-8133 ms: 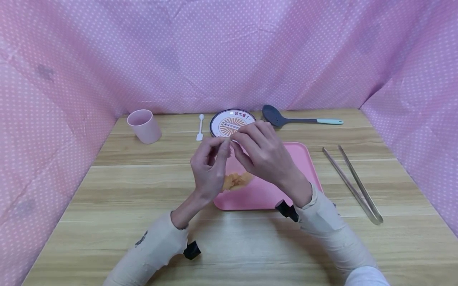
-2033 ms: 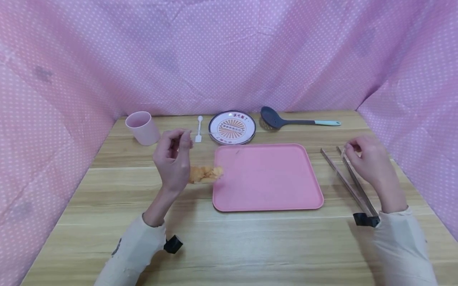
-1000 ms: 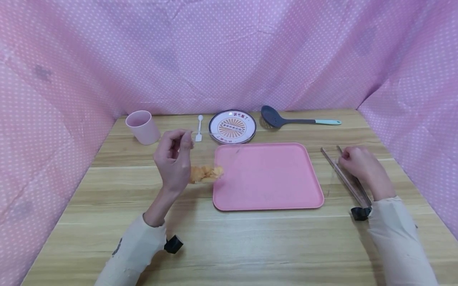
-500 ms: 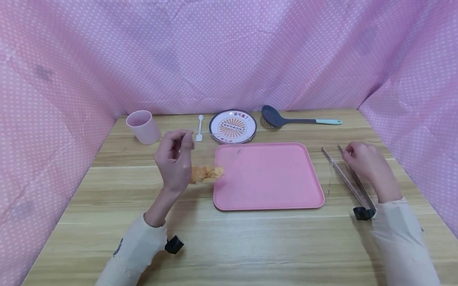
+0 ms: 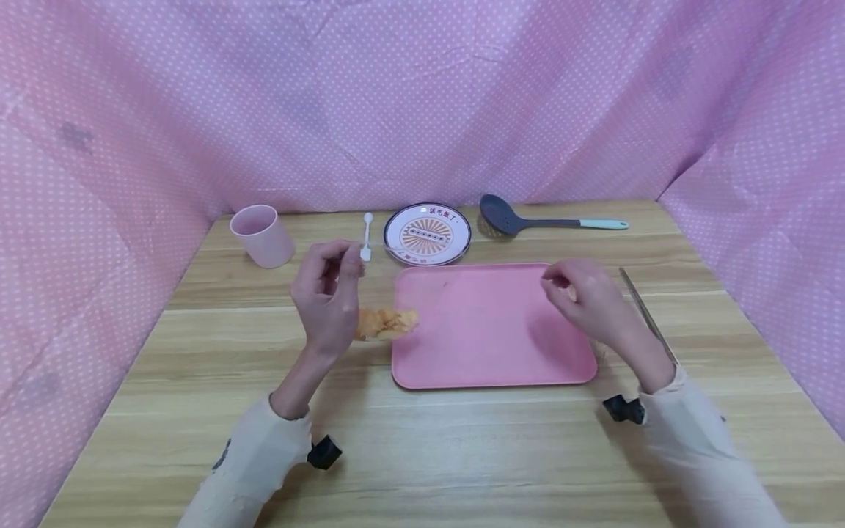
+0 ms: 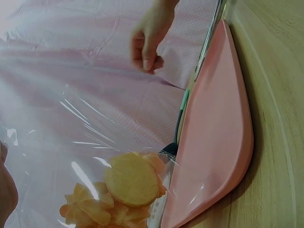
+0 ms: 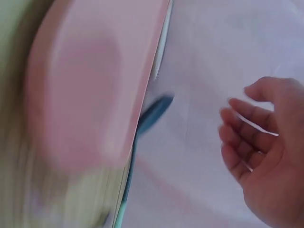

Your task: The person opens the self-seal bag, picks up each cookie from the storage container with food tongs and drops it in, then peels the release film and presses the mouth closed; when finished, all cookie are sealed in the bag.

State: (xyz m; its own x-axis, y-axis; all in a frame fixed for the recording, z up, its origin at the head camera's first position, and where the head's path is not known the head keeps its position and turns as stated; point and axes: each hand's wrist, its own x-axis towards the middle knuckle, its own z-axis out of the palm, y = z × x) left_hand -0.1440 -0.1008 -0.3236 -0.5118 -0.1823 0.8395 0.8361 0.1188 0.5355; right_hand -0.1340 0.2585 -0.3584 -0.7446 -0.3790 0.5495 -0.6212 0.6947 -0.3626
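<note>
My left hand (image 5: 326, 301) pinches the top of a clear plastic bag (image 6: 85, 175), holding it above the left edge of the pink tray (image 5: 488, 330). Yellow-orange cookies (image 5: 386, 323) lie at the bottom of the bag; in the left wrist view one is round and another ridged. Much of the bag's film is too transparent to trace in the head view. My right hand (image 5: 594, 304) hovers over the tray's right edge. Its fingers are loosely curled, thumb apart from them, with nothing between them in the right wrist view.
A pink cup (image 5: 262, 236), a small white spoon (image 5: 367, 235), a printed plate (image 5: 427, 235) and a dark slotted spoon (image 5: 505, 216) line the back of the wooden table (image 5: 422, 455). Metal tongs (image 5: 643, 312) lie at right, partly hidden by my right arm.
Both hands met at the bag earlier; then my right hand went to the tongs with a clear strip, which left its fingers. It has since swung left over the tray. My left hand has barely moved lately.
</note>
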